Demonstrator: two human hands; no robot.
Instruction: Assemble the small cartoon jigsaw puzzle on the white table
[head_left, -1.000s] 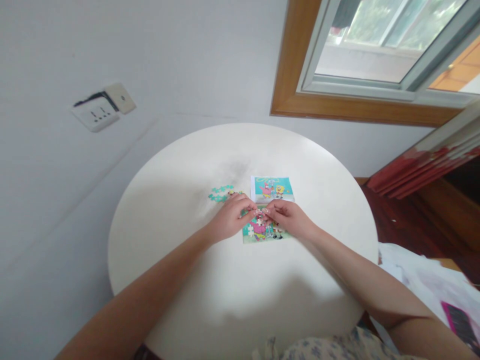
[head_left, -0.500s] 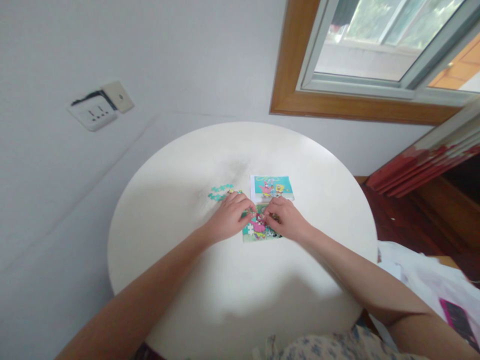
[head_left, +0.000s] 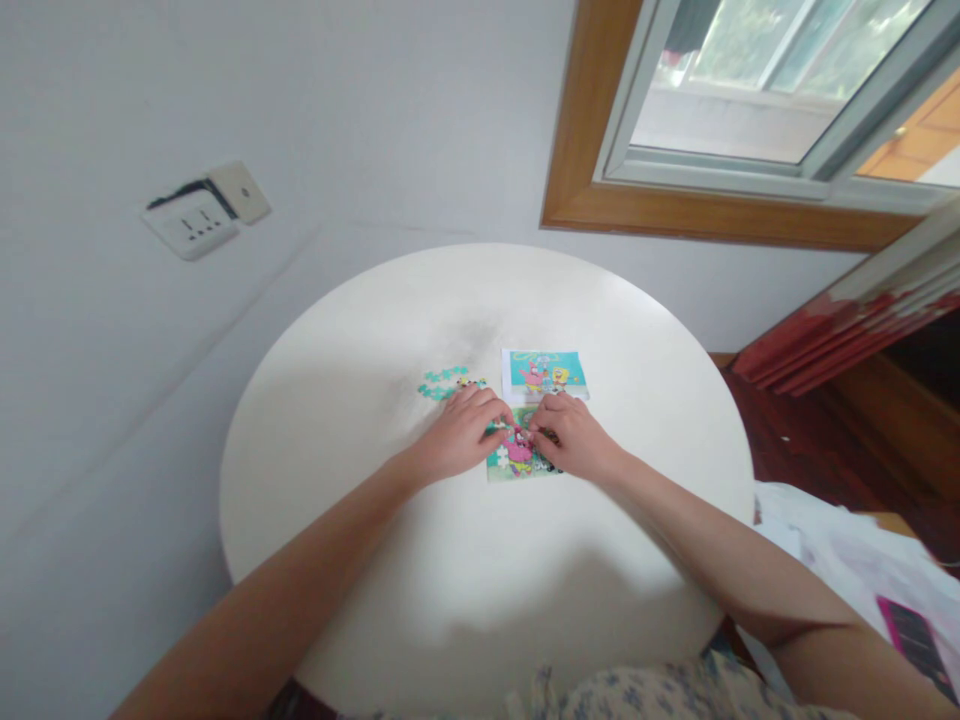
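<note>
A partly joined cartoon jigsaw puzzle (head_left: 514, 460) lies near the middle of a round white table (head_left: 375, 400). My left hand (head_left: 457, 435) rests on its left edge with fingers curled down onto the pieces. My right hand (head_left: 571, 440) covers its right side, fingertips pinched together at the puzzle's middle, touching the left hand's fingertips. What the fingers pinch is too small to name. A reference picture card (head_left: 545, 373) lies just beyond my hands. Several loose teal pieces (head_left: 442, 383) sit beyond my left hand.
The table stands against a white wall with a socket plate (head_left: 196, 218). A wood-framed window (head_left: 675, 215) is at the upper right. A red and white cloth (head_left: 847, 320) lies at the right, and a dark pink-edged item (head_left: 911, 640) on white fabric lies at lower right.
My right hand has slid left and down over the puzzle's right side, hiding more of it. My left hand has barely shifted.
</note>
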